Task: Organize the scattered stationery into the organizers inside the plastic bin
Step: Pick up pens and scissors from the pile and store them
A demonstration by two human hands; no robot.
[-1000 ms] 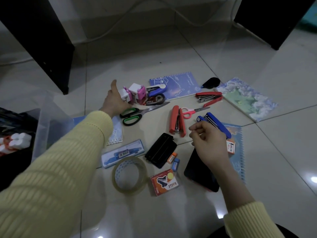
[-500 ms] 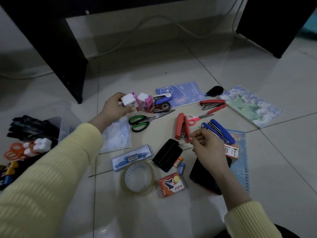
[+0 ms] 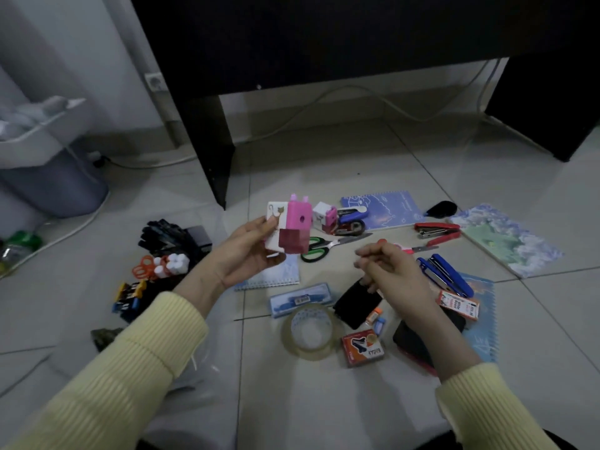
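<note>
A person in a yellow ribbed sweater sits on the tiled floor sorting stationery, the left hand lifted clear of the pile and gripping a pink-and-white pencil sharpener between thumb and fingers, its pencil hole turned toward the face. It looks held up for checking before being stowed. The right hand hovers low over a black case, fingers bunched and pointing left; whether they pinch anything small cannot be told. The organizers lie at the floor's left side, near the lifted hand, already loaded with black markers, orange scissors and binder clips; the clear bin around them barely shows. That probably explains why the left hand does the carrying. Most of the job appears undone: a second sharpener, green-handled scissors, a red stapler, a blue stapler, a roll of clear tape and a red box of staples remain strewn across the middle of the floor, with a blue spiral notebook toward the far edge by the dark desk.
</note>
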